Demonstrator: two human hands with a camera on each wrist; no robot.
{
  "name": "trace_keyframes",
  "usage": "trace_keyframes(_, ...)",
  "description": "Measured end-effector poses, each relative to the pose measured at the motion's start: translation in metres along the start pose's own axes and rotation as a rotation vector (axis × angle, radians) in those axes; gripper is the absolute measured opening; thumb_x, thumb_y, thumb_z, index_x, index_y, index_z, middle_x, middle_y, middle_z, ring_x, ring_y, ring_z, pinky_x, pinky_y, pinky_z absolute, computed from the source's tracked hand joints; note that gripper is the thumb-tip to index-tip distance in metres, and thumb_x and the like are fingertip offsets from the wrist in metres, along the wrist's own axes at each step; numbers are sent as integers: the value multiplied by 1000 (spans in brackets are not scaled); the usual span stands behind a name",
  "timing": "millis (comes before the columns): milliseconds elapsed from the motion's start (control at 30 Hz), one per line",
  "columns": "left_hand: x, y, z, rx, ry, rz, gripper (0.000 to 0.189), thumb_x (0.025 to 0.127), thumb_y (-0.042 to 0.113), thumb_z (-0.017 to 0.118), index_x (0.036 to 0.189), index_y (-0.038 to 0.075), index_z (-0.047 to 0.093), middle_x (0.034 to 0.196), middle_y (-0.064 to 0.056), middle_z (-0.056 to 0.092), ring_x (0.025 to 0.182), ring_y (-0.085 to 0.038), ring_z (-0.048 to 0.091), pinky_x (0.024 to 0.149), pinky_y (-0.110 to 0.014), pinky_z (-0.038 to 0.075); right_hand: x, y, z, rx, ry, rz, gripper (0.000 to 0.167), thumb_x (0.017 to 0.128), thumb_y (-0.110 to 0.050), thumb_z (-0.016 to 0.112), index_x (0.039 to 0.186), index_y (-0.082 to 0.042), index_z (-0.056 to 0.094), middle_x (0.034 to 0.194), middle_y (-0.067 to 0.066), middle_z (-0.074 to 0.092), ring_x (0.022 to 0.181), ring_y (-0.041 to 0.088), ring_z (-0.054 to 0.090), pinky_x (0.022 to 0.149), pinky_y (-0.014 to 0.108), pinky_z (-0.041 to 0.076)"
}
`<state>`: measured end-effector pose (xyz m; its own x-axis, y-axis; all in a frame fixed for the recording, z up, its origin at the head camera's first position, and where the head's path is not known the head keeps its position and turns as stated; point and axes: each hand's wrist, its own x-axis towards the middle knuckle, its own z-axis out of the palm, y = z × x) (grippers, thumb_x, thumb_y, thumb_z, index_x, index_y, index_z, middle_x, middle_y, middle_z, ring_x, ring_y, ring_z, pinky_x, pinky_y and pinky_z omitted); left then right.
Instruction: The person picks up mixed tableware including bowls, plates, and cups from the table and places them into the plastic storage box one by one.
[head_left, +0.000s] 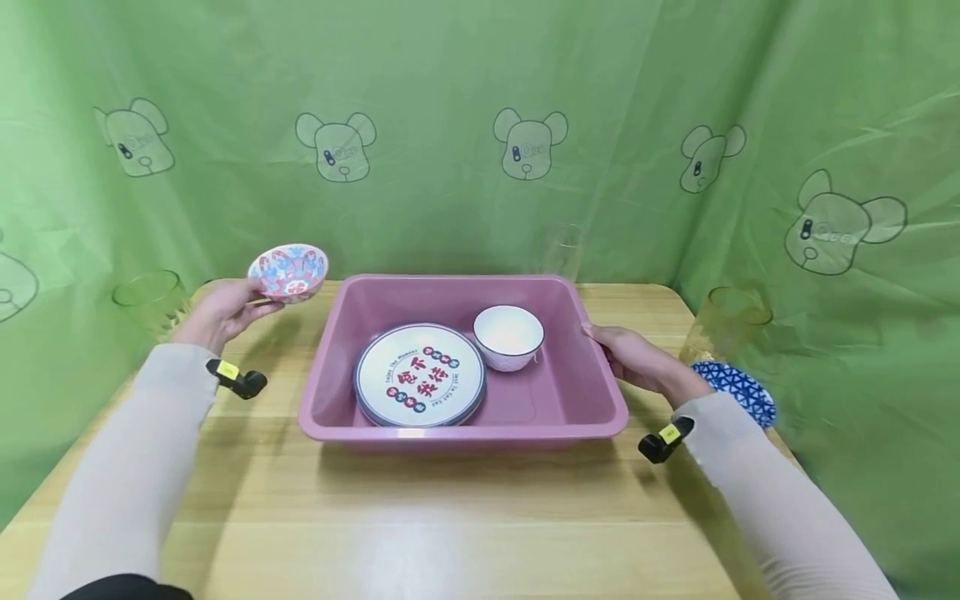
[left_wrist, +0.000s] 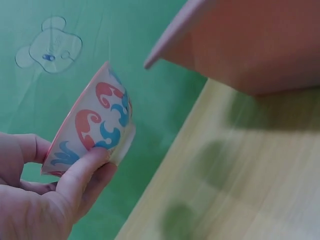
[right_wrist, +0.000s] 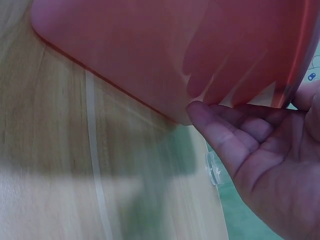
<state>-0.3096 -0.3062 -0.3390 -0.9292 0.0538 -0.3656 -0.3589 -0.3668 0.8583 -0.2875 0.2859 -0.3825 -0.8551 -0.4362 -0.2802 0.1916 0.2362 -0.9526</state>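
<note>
My left hand [head_left: 232,307] pinches a small bowl [head_left: 289,271] with a pink and blue pattern, raised above the table's far left part. In the left wrist view the bowl [left_wrist: 97,122] is tilted on its side, thumb and fingers at its rim and foot. My right hand [head_left: 636,357] grips the right rim of a pink plastic basin [head_left: 463,432]; in the right wrist view its fingers [right_wrist: 220,132] lie against the basin's outer wall [right_wrist: 130,55]. Inside the basin are a stack of white plates [head_left: 408,408] with red lettering and a white bowl [head_left: 510,331] with a dark rim.
A blue-and-white patterned dish [head_left: 735,392] lies at the table's right edge, partly behind my right forearm. Yellowish glasses stand at the right [head_left: 738,310] and left [head_left: 150,304], and a clear glass [head_left: 564,254] behind the basin. Green curtain [head_left: 435,67] encloses the wooden table [head_left: 420,517].
</note>
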Motion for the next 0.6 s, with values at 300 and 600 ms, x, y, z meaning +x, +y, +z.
trace_keyframes(300,-11,14,19,37,2,52,65,99,-4,38,154,-3,3,129,-12,41,96,-18,67,97,-27,49,-1,0,0,-20,3,4,54,106,-40,36,120,12,47,96,10,61,83,17,62,76,30,56)
trace_keyframes(600,-20,24,42,30,-47,99,61,100,-4,37,154,-3,9,141,-13,36,122,-21,54,98,-27,48,2,-1,-2,-35,-7,-2,52,107,-37,36,118,12,48,92,9,59,80,16,61,73,30,56)
